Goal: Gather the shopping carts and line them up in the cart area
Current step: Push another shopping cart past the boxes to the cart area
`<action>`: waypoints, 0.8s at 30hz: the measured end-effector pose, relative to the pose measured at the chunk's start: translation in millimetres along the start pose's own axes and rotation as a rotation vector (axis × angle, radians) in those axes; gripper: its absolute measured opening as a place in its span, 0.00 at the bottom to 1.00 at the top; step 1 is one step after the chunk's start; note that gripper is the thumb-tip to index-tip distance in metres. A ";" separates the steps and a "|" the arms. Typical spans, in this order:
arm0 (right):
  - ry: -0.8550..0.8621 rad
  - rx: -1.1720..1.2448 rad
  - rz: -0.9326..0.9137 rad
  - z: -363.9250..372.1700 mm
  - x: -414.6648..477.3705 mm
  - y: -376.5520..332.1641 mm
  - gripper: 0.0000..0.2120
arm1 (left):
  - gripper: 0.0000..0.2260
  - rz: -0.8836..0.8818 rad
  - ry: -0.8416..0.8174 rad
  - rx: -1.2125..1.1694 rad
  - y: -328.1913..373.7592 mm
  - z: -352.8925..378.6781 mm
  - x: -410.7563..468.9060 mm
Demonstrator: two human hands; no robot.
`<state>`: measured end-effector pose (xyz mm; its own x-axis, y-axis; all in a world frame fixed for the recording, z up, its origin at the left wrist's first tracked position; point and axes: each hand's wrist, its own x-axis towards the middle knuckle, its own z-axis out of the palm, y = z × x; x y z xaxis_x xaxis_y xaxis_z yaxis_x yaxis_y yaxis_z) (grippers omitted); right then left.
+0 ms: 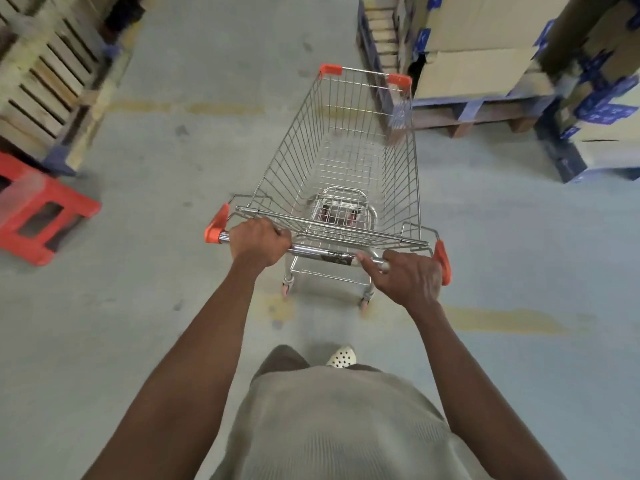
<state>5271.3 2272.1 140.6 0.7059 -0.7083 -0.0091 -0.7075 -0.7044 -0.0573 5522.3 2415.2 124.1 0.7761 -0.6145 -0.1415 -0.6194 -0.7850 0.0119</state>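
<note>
Cart (343,150) stands empty at mid floor (166,306), between pallets (52,74) and boxes (485,67). Left hand (258,240) and right hand (408,277) both wrap its handle (311,252). Wheeling it seems the step in hand; next, steer toward the cart area, unseen here.

A grey-blue concrete floor (166,306) with worn yellow lines (512,321) runs between stacks of goods. At far left, wooden pallets (45,81) stand stacked, with a red plastic stool (38,216) lying on its side just beside them. At far right, cardboard boxes (478,71) with blue markings sit on a blue pallet (474,107). The light is flat and even.
</note>
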 end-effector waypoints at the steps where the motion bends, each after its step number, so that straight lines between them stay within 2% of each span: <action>1: 0.011 0.012 0.021 0.0 9.2 2.5 0.37 | 0.20 0.020 -0.005 0.010 5.8 -2.5 13.3; 6: 0.061 0.008 0.116 3.8 55.0 10.4 0.41 | 0.20 0.108 -0.018 0.024 30.7 -12.1 80.2; 11: 0.125 -0.021 0.224 8.3 108.2 10.5 0.38 | 0.19 0.227 0.003 0.042 55.1 -22.4 161.5; 20: 0.066 -0.068 0.426 -0.7 223.2 41.3 0.36 | 0.19 0.425 0.004 -0.024 129.4 -44.9 304.1; 24: 0.097 -0.035 0.494 -7.3 270.1 55.8 0.35 | 0.17 0.504 -0.003 -0.029 165.4 -57.9 359.4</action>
<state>5422.2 2041.2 142.2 0.2811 -0.9574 0.0666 -0.9582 -0.2839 -0.0357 5705.6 2060.0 132.5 0.3812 -0.9175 -0.1136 -0.9134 -0.3927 0.1068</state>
